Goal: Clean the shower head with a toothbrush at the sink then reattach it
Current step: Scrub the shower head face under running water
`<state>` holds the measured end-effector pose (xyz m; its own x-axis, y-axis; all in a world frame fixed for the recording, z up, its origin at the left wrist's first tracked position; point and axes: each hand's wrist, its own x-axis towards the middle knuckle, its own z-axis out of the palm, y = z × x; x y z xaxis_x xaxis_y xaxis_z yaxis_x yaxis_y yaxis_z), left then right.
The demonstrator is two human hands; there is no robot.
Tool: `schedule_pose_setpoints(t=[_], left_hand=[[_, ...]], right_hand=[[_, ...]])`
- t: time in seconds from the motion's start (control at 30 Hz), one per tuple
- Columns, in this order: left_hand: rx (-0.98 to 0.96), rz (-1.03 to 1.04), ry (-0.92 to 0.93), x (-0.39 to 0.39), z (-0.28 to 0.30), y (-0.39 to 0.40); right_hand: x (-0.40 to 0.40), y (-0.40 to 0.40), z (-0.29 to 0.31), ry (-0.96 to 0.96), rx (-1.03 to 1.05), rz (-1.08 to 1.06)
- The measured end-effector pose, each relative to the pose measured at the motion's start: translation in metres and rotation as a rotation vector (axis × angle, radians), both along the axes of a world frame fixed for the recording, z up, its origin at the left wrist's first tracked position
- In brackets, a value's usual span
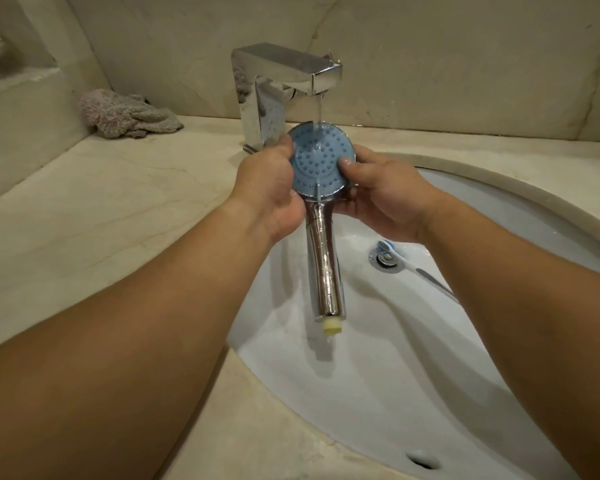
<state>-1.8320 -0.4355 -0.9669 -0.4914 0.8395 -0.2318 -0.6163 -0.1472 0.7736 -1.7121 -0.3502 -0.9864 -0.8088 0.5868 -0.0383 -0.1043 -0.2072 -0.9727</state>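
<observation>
The shower head (321, 161) has a round blue nozzle face and a chrome handle that hangs down over the sink, ending in a cream threaded tip. Both hands hold it under the running tap. My left hand (267, 188) grips the head's left rim. My right hand (383, 195) grips the right rim, with its thumb pressed on the blue face. Water from the chrome faucet (284, 81) falls on the top of the face. The blue and white toothbrush (409, 261) lies in the white sink (413, 375), its head by the drain.
A crumpled grey cloth (125, 114) lies on the beige stone counter (101, 209) at the back left, near the wall. The chrome drain (383, 259) sits in the basin under my right wrist. An overflow slot (423, 460) shows at the sink's near edge.
</observation>
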Motion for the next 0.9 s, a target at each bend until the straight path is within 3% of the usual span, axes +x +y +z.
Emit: schedule_pose_setpoints(t=[0.57, 0.73, 0.83, 0.9], left_hand=[[0.025, 0.003, 0.172, 0.018, 0.006, -0.007], [0.004, 0.045, 0.170, 0.019, 0.008, -0.007], [-0.082, 0.048, 0.305, 0.017, 0.005, -0.005], [-0.152, -0.010, 0.427, 0.017, 0.003, -0.009]], right_hand=[[-0.037, -0.018, 0.012, -0.255, 0.084, -0.581], [-0.034, -0.018, 0.007, -0.196, 0.286, -0.596], [-0.037, -0.015, 0.005, -0.234, 0.419, -0.698], [-0.040, -0.014, 0.004, -0.230, 0.398, -0.739]])
